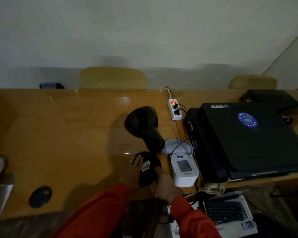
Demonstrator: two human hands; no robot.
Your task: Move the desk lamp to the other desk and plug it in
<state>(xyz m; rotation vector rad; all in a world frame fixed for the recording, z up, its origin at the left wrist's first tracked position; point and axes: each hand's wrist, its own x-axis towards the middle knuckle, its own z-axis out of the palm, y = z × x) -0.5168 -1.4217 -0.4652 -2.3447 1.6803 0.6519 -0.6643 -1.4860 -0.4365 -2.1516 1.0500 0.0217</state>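
A black desk lamp stands on the wooden desk [58, 134]; its shade [141, 121] leans toward the far side and its round base [149, 166] carries a white sticker. My left hand [133, 170] lies against the base's left side and my right hand [163, 182] grips its right front edge. Both arms are in red sleeves. A white power strip [174, 109] with a lit red switch lies behind the lamp, with two black plugs in it. The lamp's cord cannot be traced clearly.
A white blood pressure monitor [184, 169] with its grey cuff stands right of the base. Closed black laptops [248, 138] fill the right side. A dark oval object [40, 196] and papers lie at the left. An open laptop [229, 213] sits below the desk edge. Two chairs stand behind the desk.
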